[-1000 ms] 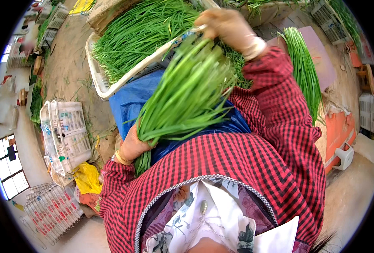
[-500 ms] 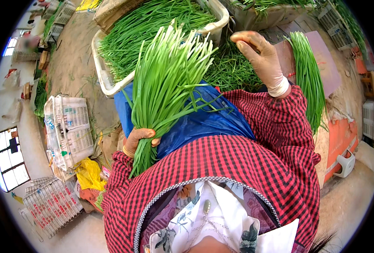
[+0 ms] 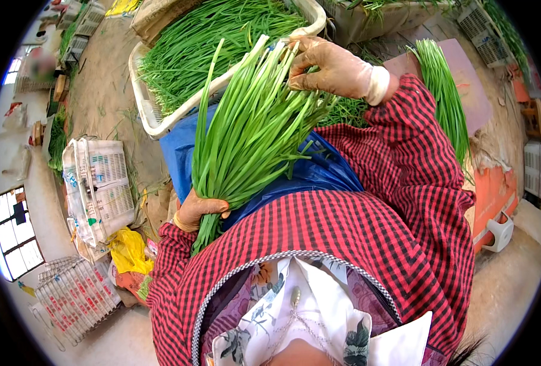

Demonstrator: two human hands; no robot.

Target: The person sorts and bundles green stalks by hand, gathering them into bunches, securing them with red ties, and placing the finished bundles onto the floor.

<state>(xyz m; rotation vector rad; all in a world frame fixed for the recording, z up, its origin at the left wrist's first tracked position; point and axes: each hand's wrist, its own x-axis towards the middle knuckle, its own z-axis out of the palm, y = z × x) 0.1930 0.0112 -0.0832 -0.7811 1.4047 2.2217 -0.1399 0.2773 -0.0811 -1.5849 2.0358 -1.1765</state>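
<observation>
A loose bunch of garlic chives [image 3: 240, 134] fans out over the blue apron [image 3: 182, 146] on my lap, white stem ends pointing up and away. My left hand [image 3: 200, 210], in a thin glove, is wrapped round the leafy lower part of the bunch. At the upper right of the fan, my gloved right hand [image 3: 331, 67] has its bent fingers and thumb on the pale stem ends. Exactly which stems it grips is partly hidden by the fingers.
Beyond the bunch stands a white plastic crate [image 3: 151, 128] full of chives. A neat bundle of chives [image 3: 444, 97] lies on a pink board [image 3: 474, 91] at right. Stacked crates [image 3: 99, 183] and a yellow bag [image 3: 129, 251] are at left, an orange box [image 3: 493, 201] at right.
My right hand has come in leftward from beside the bunch and closed on its stem ends. The bunch has spread wider; my left hand keeps its hold.
</observation>
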